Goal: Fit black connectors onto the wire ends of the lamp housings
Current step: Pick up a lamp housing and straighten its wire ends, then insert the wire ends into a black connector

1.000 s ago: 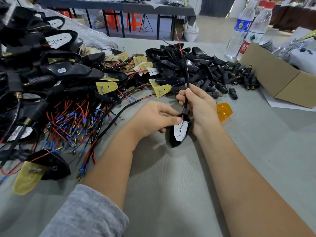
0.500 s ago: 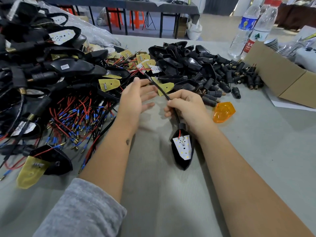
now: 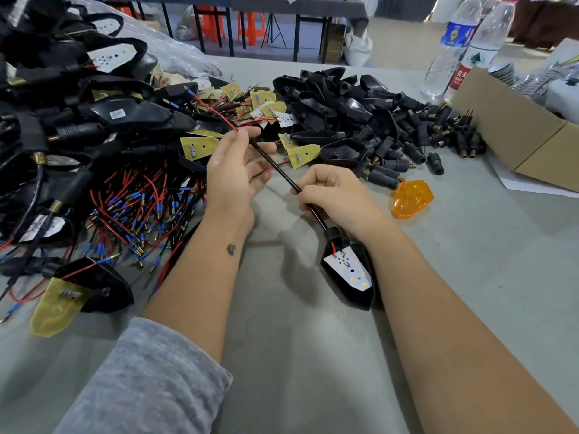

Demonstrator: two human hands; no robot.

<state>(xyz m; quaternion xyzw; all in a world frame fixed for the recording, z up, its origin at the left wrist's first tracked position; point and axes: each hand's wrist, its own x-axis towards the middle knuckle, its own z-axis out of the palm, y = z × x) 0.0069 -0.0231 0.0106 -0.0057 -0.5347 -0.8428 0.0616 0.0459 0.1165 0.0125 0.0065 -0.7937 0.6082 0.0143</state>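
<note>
Lamp housing point(image 3: 347, 274) lies on the grey table point(image 3: 470, 277) just beside the right forearm, its white LED board facing up, and its black sleeved wire point(image 3: 282, 173) runs up and away through both hands. The right hand point(image 3: 335, 195) has its fingers curled round the sleeve close to the housing neck. The left hand point(image 3: 235, 173) pinches the far end between thumb and fingertips, where the red lead point(image 3: 216, 112) comes out of the sleeve; its other fingers are loosely spread.

A second ago the left hand steadied the housing itself and the wire stood upright; since then the housing has been laid down, the wire tilted toward the left pile, and the left hand has travelled out to the lead end. I judge that the wire end is now being presented for a connector, none of which is in either hand. The black connectors point(image 3: 438, 133) sit heaped beyond the right hand, near an orange lens point(image 3: 410, 198) and a cardboard box point(image 3: 513, 133).
</note>
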